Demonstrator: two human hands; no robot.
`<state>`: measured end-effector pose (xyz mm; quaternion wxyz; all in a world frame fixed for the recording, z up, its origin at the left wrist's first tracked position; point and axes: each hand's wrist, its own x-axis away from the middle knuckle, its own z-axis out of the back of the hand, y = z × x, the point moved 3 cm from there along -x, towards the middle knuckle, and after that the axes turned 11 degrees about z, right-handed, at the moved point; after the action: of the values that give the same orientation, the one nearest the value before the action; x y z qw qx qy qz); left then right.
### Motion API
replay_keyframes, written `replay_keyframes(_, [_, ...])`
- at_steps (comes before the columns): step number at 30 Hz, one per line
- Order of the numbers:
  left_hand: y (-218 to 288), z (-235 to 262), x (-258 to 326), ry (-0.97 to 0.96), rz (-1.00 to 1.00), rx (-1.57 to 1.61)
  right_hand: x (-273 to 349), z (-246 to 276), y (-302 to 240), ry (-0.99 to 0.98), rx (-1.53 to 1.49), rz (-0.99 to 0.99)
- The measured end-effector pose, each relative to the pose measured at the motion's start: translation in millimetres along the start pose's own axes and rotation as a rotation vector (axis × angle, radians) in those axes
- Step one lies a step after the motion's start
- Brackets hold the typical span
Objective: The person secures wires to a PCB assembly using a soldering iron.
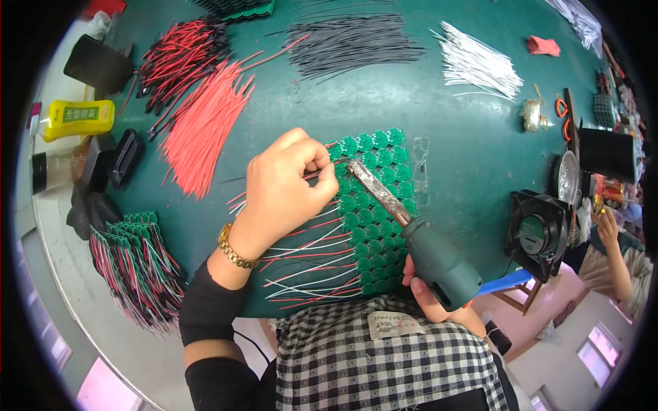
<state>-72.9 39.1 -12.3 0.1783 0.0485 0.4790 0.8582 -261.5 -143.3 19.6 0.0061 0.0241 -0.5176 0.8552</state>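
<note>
My left hand (pixel 284 181) is closed in a pinch at the upper left edge of a green circuit board panel (pixel 373 226), made of rows of small round boards. From its fingertips a thin red wire (pixel 334 163) reaches the panel. My right hand (pixel 428 301) is wrapped round the dark green handle of a soldering iron (pixel 439 257), partly hidden behind it. The iron's metal tip touches or hovers just over the panel beside my left fingertips; I cannot tell which. Red, black and white wires (pixel 312 264) stick out from the panel's left edge below my left hand.
Bundles of red wires (pixel 205 130), black wires (pixel 353 44) and white wires (pixel 480 61) lie farther back. Wired boards (pixel 133 267) are stacked at left, near a yellow bottle (pixel 79 120). A black fan (pixel 538 233) stands at right. Another person's hand (pixel 606 229) shows far right.
</note>
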Motion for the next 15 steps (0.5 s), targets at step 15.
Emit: replay_keyframes(15, [2.5, 0.9, 0.1, -0.005, 0.025, 0.001, 12.8, 6.9, -4.3, 0.069, -0.323, -0.216])
